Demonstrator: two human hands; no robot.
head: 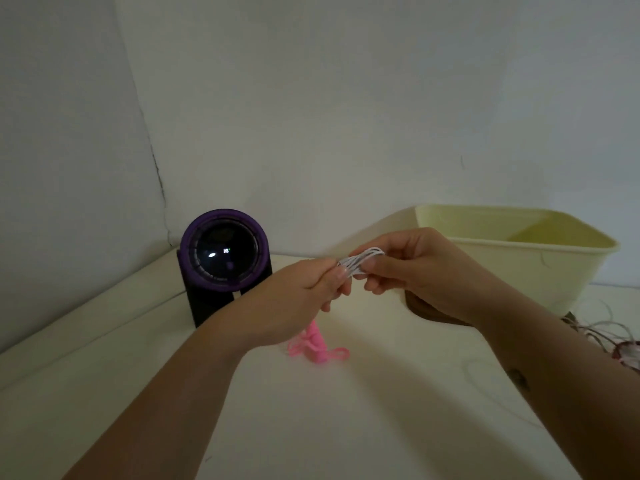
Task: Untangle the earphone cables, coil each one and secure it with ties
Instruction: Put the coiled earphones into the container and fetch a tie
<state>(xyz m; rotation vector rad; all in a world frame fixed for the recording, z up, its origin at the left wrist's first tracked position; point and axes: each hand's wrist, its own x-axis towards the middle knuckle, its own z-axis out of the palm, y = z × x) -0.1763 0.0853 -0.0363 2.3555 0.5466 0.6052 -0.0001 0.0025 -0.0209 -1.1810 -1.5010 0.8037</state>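
Note:
A white earphone cable, folded into a small bundle of loops, is held up above the table between both hands. My left hand pinches one end of the bundle with curled fingers. My right hand grips the looped end from the right. On the table below lies a pink earphone cable in a small bundled heap, partly hidden by my left wrist.
A dark device with a purple ring and glossy dome stands at the back left by the wall corner. A pale yellow tub sits at the back right. Thin wire strands lie at the table's right edge.

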